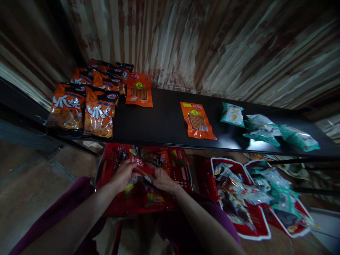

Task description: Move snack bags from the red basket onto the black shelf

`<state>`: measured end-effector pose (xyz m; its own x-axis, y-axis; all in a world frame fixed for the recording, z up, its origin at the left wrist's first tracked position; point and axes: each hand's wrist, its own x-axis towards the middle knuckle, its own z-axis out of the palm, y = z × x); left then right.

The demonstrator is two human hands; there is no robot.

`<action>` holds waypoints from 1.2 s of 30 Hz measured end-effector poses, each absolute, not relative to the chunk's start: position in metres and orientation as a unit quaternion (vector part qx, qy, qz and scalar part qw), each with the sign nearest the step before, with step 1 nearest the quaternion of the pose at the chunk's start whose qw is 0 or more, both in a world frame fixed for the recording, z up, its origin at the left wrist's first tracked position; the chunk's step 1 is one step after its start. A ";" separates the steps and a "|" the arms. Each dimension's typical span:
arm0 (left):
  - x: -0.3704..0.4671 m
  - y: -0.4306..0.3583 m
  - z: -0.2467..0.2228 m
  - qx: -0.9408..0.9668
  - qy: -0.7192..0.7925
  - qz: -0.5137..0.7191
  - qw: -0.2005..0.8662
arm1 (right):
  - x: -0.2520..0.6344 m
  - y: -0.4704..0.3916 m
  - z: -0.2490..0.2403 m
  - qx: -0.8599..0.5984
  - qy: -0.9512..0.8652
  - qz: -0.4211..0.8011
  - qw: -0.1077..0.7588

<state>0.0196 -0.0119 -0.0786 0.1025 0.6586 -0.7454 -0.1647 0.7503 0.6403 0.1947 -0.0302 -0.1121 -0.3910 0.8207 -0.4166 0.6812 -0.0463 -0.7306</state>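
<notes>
Over a red plastic basket point(106, 203), my left hand point(124, 174) and my right hand point(162, 180) grip a red snack packet point(142, 168) between them. The left fingers pinch its left end, and the right fingers close on its right end. Below and around the hands, the basket holds several more packets, among them a red and green packet point(181, 156) at its back right corner and a yellow and red packet point(154, 199) near the front. The hands hide part of the basket's contents.
A black shelf point(162, 118) runs behind the basket. Black and orange snack bags point(98, 113) stand at its left, flat orange packets point(139, 90) point(198, 120) lie mid-shelf, and green and white bags point(261, 127) lie right. Two filled red baskets with white rims point(251, 237) stand on the floor at right.
</notes>
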 end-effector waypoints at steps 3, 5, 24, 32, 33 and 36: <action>0.017 -0.005 -0.078 0.161 0.577 0.319 0.735 | 0.201 -0.023 -0.120 -0.603 -0.621 0.485 0.124; 0.012 -0.001 -0.080 0.175 0.574 0.333 0.727 | 0.207 -0.018 -0.123 -0.631 -0.550 0.519 0.173; -0.004 -0.022 -0.101 0.231 0.610 0.230 0.722 | 0.197 -0.032 -0.131 -0.530 -0.252 0.763 0.272; 0.000 -0.021 -0.099 0.228 0.628 0.218 0.712 | 0.196 -0.026 -0.140 -0.519 -0.209 0.760 0.331; 0.002 -0.020 -0.099 0.214 0.628 0.221 0.715 | 0.196 -0.026 -0.141 -0.522 -0.205 0.756 0.337; 0.008 -0.020 -0.100 0.185 0.625 0.237 0.720 | 0.196 -0.025 -0.141 -0.531 -0.202 0.748 0.344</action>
<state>0.0085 -0.0204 -0.0997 0.1049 0.5736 -0.8124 -0.1097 0.8186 0.5639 0.1959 -0.0253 -0.1407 -0.2002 0.7288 -0.6548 -0.3002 -0.6818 -0.6671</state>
